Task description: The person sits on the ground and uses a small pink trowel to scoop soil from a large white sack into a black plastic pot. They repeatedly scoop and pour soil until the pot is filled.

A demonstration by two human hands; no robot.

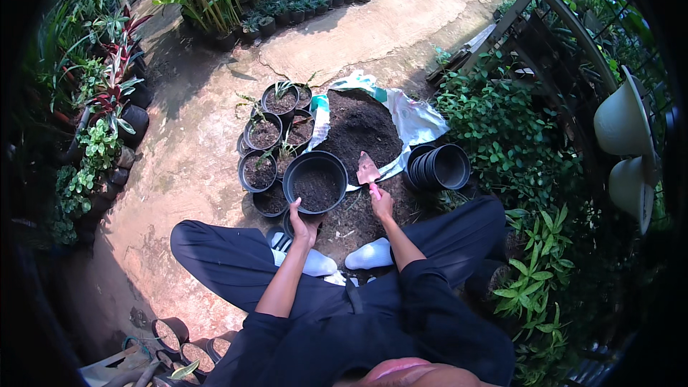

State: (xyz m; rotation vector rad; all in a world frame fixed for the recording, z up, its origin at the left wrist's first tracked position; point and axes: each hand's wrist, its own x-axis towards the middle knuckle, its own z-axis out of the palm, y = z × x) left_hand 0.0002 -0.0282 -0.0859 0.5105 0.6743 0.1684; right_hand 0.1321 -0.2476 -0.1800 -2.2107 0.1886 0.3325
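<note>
evidently steadying the black pot [315, 182] by its near rim, left hand [302, 218] clasped over the edge; right hand [382, 204] closed round a pink trowel [368, 170], blade resting toward the soil heap [362, 125] on the opened sack [416, 118]; stacked empty pots [441, 166] just beside.

Bare concrete ground [193, 150] under black pots [264, 132], an open soil sack [365, 125], stacked empty pots [441, 166]
</note>
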